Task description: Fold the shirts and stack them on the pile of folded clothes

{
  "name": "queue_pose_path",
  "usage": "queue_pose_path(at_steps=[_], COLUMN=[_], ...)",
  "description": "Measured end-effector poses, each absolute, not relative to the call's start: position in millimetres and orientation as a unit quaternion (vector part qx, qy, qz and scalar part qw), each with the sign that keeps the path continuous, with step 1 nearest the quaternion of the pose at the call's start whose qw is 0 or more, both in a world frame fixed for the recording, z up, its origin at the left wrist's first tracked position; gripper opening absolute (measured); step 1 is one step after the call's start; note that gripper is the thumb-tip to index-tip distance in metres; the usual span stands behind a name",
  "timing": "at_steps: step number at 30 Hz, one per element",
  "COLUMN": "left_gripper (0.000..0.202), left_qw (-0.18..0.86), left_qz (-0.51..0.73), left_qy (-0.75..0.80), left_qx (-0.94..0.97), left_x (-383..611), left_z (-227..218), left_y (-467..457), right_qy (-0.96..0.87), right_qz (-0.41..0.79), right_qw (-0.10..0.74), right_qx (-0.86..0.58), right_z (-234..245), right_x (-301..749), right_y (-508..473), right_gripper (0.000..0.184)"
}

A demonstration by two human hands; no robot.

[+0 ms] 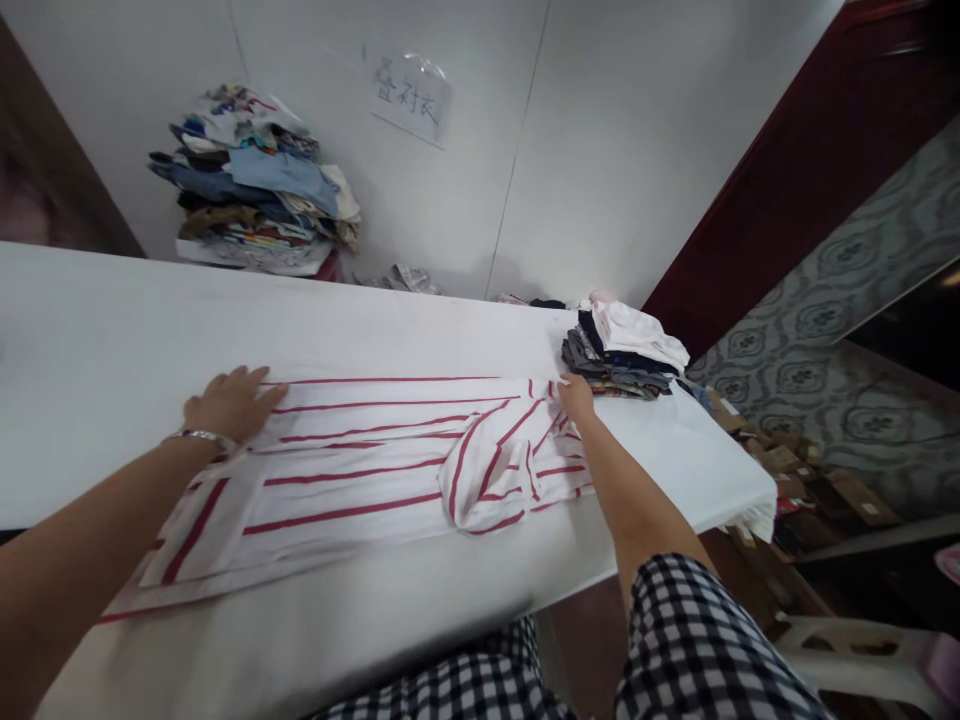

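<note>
A white shirt with red stripes (352, 465) lies lengthwise across the white table, its long edges running left to right. Near its right end a sleeve is folded over the body in a loose loop. My left hand (234, 402), with a bracelet at the wrist, rests on the far left part of the shirt with its fingers spread. At the far right corner, my right hand (577, 398) is closed on the shirt's edge, the fingertips partly hidden. Just beyond that hand stands a stack of folded clothes (626, 350), white on top and dark below.
A tall pile of clothes (262, 190) stands behind the table's far left edge. Handwritten paper (409, 95) hangs on the wall. Cardboard boxes (847, 490) lie past the table's (450, 340) right end, and a pale plastic stool (855, 650) stands at lower right.
</note>
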State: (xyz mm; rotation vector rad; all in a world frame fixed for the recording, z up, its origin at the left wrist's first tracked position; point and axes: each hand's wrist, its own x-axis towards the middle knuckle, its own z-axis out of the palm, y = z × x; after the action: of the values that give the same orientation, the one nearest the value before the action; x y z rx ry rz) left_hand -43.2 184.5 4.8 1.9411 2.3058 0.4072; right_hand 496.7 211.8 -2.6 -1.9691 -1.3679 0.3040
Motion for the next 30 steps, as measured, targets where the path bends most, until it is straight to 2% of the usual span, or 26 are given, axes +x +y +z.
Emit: queue_pose_path(at_steps=[4, 6, 8, 11, 14, 18, 21, 24, 27, 30], left_gripper=[0.055, 0.042, 0.030, 0.027, 0.029, 0.034, 0.042, 0.056, 0.040, 0.027], left_qw=[0.073, 0.104, 0.136, 0.154, 0.160, 0.185, 0.211, 0.241, 0.274, 0.359], left_qz=[0.236, 0.271, 0.251, 0.228, 0.235, 0.273, 0.315, 0.345, 0.362, 0.389], left_qy=[0.606, 0.486, 0.380, 0.300, 0.298, 0.342, 0.374, 0.396, 0.426, 0.433], left_qx=[0.756, 0.825, 0.880, 0.913, 0.911, 0.880, 0.846, 0.816, 0.783, 0.730], left_x=[17.3, 62.4, 104.8, 148.2, 166.3, 174.7, 183.1, 193.5, 197.4, 188.6], left_z=[20.1, 22.4, 21.2, 15.4, 11.6, 17.2, 24.8, 30.3, 33.7, 41.9], left_y=[132.1, 92.5, 55.2, 20.5, 11.2, 3.1, -9.7, -18.9, -19.5, -14.9], right_qy=[-0.558, -0.584, -0.626, -0.692, -0.690, -0.578, -0.484, -0.465, -0.502, -0.553], right_qz=[0.192, 0.282, 0.351, 0.318, 0.273, 0.391, 0.516, 0.559, 0.556, 0.508], right_qw=[0.375, 0.378, 0.365, 0.330, 0.358, 0.513, 0.579, 0.591, 0.581, 0.593], right_qx=[-0.714, -0.661, -0.593, -0.557, -0.567, -0.499, -0.405, -0.349, -0.318, -0.292], right_z=[-4.1, -9.1, -13.2, -14.9, -10.5, 8.3, 29.2, 46.1, 54.5, 53.3], right_x=[485.2, 474.6, 462.6, 445.5, 432.0, 415.4, 396.9, 370.3, 345.1, 338.7], right_y=[156.2, 121.1, 90.0, 62.7, 56.2, 46.6, 28.3, 7.5, -11.4, -22.9], right_gripper=[0.034, 0.036, 0.041, 0.054, 0.043, 0.027, 0.030, 0.035, 0.039, 0.042])
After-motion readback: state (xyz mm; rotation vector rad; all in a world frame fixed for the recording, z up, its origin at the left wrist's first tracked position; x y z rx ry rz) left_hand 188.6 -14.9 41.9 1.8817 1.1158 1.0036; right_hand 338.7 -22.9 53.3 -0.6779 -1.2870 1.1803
